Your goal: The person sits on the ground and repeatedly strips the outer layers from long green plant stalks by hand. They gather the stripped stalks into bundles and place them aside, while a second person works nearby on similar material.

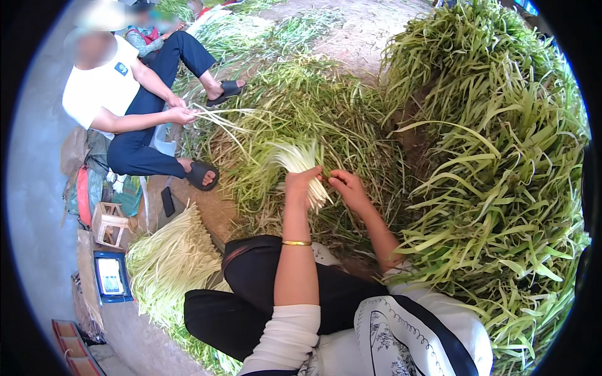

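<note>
My left hand (301, 185), with a gold bracelet at its wrist, is closed around a bundle of pale leafy stalks (298, 157). The cut-looking white ends stick out below the fist, and the thin tops fan out up and left. Just to the right, my right hand (347, 185) has thumb and forefinger near the bundle, pinching what looks like a thin green leaf or stalk. Beneath both hands lies a heap of loose green and brownish leaves (357, 122).
A tall pile of long green leafy stalks (489, 188) rises at right. Trimmed pale stalks (174, 249) lie at lower left beside a wooden stool (110, 224), a blue-framed device (113, 276) and a phone (167, 202). A co-worker (136, 103) sits at upper left holding stalks; another person sits behind.
</note>
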The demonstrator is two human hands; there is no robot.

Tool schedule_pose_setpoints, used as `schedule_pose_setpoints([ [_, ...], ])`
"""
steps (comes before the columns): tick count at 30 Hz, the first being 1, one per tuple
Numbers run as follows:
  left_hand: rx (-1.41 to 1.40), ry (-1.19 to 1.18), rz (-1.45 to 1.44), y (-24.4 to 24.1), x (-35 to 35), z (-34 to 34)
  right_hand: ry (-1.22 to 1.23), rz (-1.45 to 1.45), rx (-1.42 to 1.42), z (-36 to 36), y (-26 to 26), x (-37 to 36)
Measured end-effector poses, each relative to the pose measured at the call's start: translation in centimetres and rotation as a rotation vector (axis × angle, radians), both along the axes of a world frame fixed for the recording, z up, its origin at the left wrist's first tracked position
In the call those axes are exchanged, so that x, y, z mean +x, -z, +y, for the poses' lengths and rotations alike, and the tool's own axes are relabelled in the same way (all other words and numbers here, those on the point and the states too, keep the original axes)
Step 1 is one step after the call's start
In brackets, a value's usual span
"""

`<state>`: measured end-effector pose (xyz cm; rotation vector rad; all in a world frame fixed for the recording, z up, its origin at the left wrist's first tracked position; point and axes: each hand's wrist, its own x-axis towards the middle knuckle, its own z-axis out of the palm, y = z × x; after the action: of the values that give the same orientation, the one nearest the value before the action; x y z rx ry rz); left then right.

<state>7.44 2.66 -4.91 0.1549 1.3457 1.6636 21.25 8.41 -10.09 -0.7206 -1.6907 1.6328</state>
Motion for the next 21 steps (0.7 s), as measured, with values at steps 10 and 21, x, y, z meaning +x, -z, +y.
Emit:
schedule_pose_setpoints([
  [10,0.001,-0.018,0.121,0.6,0.2,-0.1,0.275,-0.298,0.575,-2.0,-2.4,-1.4],
  [21,0.004,-0.167,0.206,1.4,0.9,0.7,0.391,-0.211,0.595,-2.1,-2.2,-1.5],
])
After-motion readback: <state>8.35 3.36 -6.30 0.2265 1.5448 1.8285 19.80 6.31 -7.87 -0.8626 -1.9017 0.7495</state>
